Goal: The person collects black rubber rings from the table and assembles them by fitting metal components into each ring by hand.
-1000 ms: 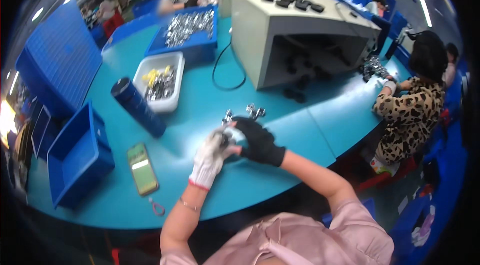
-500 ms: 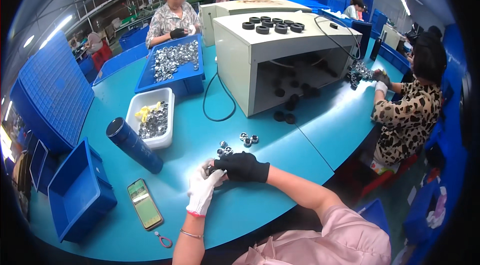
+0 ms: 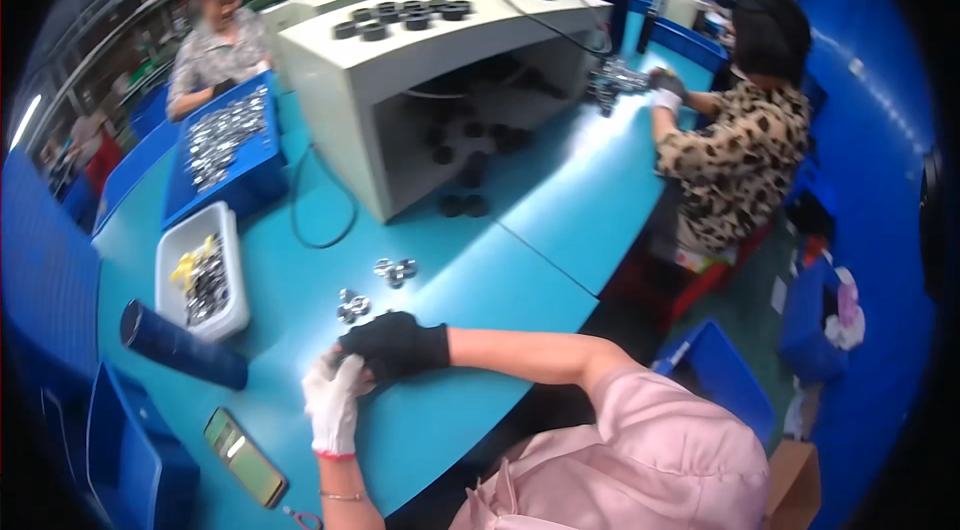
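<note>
My left hand [image 3: 332, 398], in a white glove with a red cuff edge, is closed and pressed against my right hand [image 3: 395, 346] above the near part of the table. A black glove covers the right hand, whose fingers curl inward. Whatever lies between the two is hidden by the gloves and blurred. Just beyond the right hand sits a small cluster of shiny round metal parts [image 3: 352, 307]. Another little group of metal parts [image 3: 396, 272] lies slightly farther off to the right.
On the left are a white bin of metal parts [image 3: 238, 305], a dark blue bottle [image 3: 185, 348], a phone [image 3: 246, 458] and blue bins [image 3: 135, 460]. A cream cabinet [image 3: 330, 120] carries black rings [image 3: 415, 20]. Co-workers sit at the far left [image 3: 215, 55] and right [image 3: 735, 160].
The view has swung to the right, shifting the whole scene leftward in the picture. My two hands stay together beside the metal parts.
</note>
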A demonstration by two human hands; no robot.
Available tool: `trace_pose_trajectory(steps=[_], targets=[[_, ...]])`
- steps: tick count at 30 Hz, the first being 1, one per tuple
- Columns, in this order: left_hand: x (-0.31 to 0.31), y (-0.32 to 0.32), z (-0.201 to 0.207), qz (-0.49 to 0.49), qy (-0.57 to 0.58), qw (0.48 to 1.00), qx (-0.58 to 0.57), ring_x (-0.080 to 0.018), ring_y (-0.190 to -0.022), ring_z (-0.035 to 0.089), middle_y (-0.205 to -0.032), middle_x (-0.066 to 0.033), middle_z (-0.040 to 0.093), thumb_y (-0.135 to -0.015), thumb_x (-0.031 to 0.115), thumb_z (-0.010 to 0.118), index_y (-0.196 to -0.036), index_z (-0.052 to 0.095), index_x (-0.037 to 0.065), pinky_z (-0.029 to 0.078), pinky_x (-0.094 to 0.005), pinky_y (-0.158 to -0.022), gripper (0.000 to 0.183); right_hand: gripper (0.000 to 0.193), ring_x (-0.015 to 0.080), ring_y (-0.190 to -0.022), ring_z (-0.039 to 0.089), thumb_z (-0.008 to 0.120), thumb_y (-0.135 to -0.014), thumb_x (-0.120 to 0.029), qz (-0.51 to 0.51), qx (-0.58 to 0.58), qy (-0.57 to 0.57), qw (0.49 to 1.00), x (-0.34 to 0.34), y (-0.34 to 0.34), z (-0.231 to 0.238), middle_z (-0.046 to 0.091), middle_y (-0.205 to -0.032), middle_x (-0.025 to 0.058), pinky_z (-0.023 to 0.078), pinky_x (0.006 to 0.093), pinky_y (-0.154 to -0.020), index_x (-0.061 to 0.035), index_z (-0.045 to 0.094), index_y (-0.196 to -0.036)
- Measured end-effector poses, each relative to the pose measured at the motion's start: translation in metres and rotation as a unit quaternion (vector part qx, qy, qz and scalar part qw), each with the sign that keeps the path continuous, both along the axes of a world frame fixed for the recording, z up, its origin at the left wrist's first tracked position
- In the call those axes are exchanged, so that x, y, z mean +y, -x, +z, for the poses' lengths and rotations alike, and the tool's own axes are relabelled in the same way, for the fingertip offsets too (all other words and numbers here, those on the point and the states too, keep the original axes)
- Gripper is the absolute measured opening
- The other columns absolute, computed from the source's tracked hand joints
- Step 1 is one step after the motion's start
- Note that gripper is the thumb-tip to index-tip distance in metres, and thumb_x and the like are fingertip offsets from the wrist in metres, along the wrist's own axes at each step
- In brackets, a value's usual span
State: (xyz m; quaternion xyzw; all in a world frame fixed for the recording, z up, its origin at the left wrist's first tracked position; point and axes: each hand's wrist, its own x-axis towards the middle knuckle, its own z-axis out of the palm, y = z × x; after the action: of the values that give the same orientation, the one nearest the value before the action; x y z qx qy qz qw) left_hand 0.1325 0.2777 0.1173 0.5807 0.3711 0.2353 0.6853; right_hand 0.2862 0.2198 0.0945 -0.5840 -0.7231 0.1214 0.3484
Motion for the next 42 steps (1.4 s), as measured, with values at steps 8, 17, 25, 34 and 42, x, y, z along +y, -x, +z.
trace_pose_trajectory(steps=[8,17,25,34,42], targets=[[-0.001,0.002,-0.005,-0.012,0.023,0.999,-0.023,-0.0090,-0.061,0.055,-0.081,-0.0050,0.059,-0.083,0.011,0.058,-0.108,0.052,-0.006,0.052,-0.0234,-0.050,0.030,0.037,0.0302,-0.079,0.064,0.070,-0.069,-0.029,-0.031,-0.001,0.059,0.998,-0.009,0.010,0.011,0.066,-0.088,0.0082,0.051,0.0392,-0.067,-0.0170,0.061,-0.102],[0.002,-0.006,-0.003,-0.062,0.136,0.979,-0.136,-0.0173,-0.073,0.057,-0.089,-0.0091,0.055,-0.090,0.019,0.058,-0.127,0.041,-0.007,0.049,-0.0280,-0.058,0.048,0.045,0.0102,-0.089,0.058,0.070,-0.078,-0.010,0.111,0.296,0.111,0.942,-0.003,-0.031,0.010,0.064,-0.093,0.0064,0.047,0.0280,-0.080,-0.0010,0.055,-0.119],[0.005,0.000,-0.012,-0.031,0.161,0.972,-0.166,-0.0138,-0.071,0.060,-0.092,-0.0070,0.061,-0.088,0.020,0.059,-0.113,0.052,-0.004,0.053,-0.0250,-0.059,0.035,0.058,0.0191,-0.083,0.064,0.074,-0.073,-0.034,0.026,0.117,-0.020,0.993,-0.001,-0.010,0.004,0.065,-0.093,0.0076,0.049,0.0304,-0.074,-0.0122,0.054,-0.124],[0.000,-0.005,-0.002,-0.013,0.050,0.996,-0.079,-0.0109,-0.064,0.058,-0.076,-0.0051,0.059,-0.083,0.011,0.061,-0.100,0.059,-0.004,0.053,-0.0236,-0.058,0.022,0.043,0.0257,-0.069,0.065,0.072,-0.069,-0.031,-0.034,-0.059,-0.054,0.996,-0.003,-0.005,0.002,0.066,-0.087,0.0031,0.051,0.0354,-0.060,-0.0178,0.061,-0.109],[0.007,0.002,-0.003,-0.053,0.093,0.991,-0.078,-0.0105,-0.066,0.058,-0.079,-0.0058,0.059,-0.083,0.011,0.061,-0.103,0.057,-0.006,0.052,-0.0230,-0.057,0.027,0.044,0.0266,-0.070,0.066,0.076,-0.066,-0.027,-0.036,0.012,-0.100,0.994,-0.003,0.004,0.002,0.067,-0.085,0.0068,0.053,0.0348,-0.061,-0.0113,0.062,-0.105]])
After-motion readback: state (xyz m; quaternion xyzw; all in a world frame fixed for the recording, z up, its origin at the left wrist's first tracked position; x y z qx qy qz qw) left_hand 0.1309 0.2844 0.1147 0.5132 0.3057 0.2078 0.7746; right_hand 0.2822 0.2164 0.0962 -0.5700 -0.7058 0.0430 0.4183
